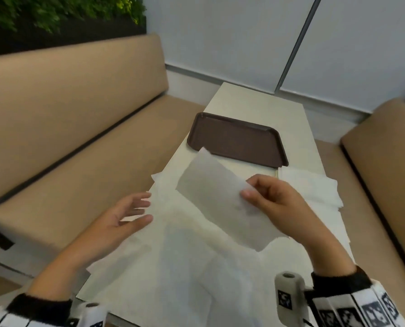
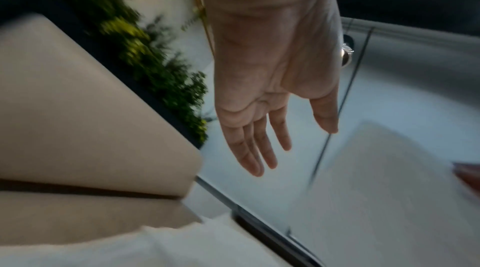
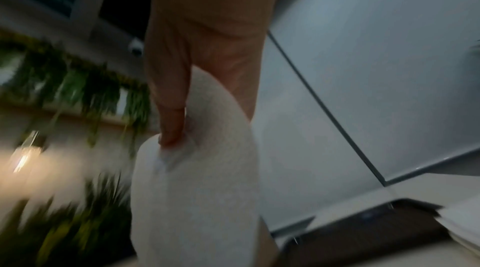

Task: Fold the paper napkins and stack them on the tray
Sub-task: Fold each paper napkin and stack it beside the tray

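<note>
My right hand [image 1: 251,188] pinches a white folded paper napkin [image 1: 218,192] by its right edge and holds it lifted above the table; the right wrist view shows the thumb pressed into the napkin [image 3: 197,179]. My left hand [image 1: 140,208] hovers open at the table's left edge, fingers straight, holding nothing; in the left wrist view that left hand [image 2: 267,148] shows an empty palm. Unfolded white napkins [image 1: 196,256] lie spread over the near table. A brown tray [image 1: 237,140] sits empty farther along the table, beyond the held napkin.
More white napkins [image 1: 314,187] lie stacked at the table's right edge, just near of the tray. The narrow white table [image 1: 255,100] runs between two tan benches [image 1: 67,109]. A wall with a dark strip stands behind.
</note>
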Action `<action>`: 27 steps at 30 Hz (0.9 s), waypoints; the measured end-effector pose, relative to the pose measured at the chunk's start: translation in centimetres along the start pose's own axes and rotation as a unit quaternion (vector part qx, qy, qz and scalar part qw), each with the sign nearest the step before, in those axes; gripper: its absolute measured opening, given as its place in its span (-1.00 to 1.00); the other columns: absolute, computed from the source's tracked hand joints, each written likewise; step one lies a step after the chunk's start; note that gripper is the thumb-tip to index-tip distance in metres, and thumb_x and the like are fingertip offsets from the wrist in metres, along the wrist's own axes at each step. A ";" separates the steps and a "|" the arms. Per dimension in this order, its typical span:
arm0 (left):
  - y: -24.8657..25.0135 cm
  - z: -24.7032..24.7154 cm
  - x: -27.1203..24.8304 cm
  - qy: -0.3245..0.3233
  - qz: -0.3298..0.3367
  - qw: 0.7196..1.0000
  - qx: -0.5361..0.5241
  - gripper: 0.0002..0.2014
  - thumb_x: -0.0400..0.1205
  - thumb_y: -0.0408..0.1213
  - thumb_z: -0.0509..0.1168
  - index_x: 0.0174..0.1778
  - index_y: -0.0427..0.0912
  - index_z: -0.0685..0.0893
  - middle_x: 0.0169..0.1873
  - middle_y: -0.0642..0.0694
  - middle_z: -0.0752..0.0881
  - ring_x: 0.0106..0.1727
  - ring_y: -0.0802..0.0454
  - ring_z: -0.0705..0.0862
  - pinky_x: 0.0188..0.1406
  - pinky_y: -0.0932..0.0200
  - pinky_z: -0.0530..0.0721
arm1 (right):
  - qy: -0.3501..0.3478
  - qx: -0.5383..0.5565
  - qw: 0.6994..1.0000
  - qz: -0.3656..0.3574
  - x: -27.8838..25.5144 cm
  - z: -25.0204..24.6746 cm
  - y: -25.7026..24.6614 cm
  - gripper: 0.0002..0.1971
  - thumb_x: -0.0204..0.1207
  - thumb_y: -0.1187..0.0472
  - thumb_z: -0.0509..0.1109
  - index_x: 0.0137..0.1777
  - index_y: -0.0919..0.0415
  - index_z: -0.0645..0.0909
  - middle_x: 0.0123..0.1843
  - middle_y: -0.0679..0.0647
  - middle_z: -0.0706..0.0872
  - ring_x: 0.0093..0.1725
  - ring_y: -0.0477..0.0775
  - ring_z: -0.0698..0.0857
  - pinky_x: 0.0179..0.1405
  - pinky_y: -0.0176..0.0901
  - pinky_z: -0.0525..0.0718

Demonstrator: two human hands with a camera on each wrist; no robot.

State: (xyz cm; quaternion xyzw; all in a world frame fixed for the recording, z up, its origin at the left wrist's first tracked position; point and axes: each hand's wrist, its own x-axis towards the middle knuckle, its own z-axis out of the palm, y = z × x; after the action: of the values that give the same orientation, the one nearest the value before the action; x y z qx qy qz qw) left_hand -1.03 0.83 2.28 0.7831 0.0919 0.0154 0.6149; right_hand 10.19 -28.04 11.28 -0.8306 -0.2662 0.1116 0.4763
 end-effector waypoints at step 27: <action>10.8 10.7 5.4 -0.022 0.203 0.973 -0.107 -0.75 0.30 0.00 0.50 -0.11 0.16 0.79 -0.17 -0.01 0.81 -0.20 0.05 0.72 -0.20 0.19 0.65 | 0.240 0.188 0.951 -0.043 -6.9 -6.1 3.1 -0.59 0.26 0.24 0.54 0.11 -0.11 0.69 -0.15 0.18 0.78 -0.16 0.01 0.74 -0.16 -0.22 0.71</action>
State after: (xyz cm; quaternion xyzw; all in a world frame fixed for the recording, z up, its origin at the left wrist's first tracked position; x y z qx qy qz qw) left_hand 7.14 -11.03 9.61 0.7155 -0.0841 0.1325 0.6807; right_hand 8.14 -37.57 11.30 -0.7160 -0.1536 -0.0632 0.6780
